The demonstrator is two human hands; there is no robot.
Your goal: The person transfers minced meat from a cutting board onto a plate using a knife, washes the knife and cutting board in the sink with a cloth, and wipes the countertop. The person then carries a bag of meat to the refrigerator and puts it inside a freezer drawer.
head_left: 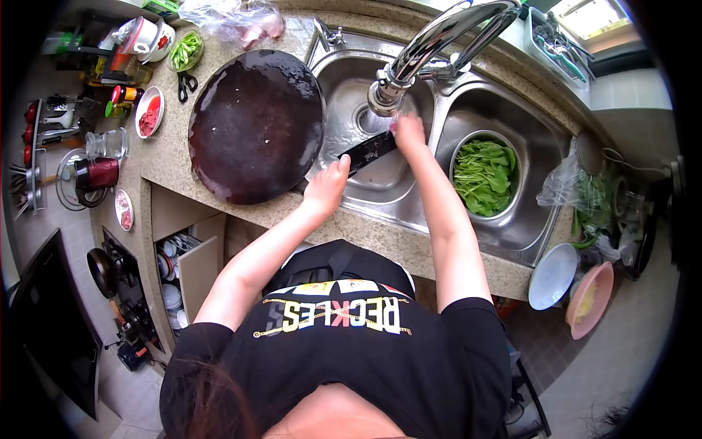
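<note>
A dark-bladed kitchen knife (371, 151) is held aslant over the left sink basin (387, 183). My left hand (327, 184) is closed around its near end, with the thumb along the blade. At the far end of the blade, just below the chrome faucet (391, 91), my right hand (409, 133) has its fingers curled. A small pinkish bit shows at those fingertips, too small to name. Beside my left hand lies a big round dark cutting board (256, 128), its surface wet in patches and its edge over the basin's left rim.
The right basin holds a metal bowl (455, 157) of green leaves (484, 175). Left of the board are black scissors (187, 86), a bowl of cut greens (186, 51) and a dish of red meat (149, 113). A white bowl (553, 276) and pink basin (591, 300) stand at right.
</note>
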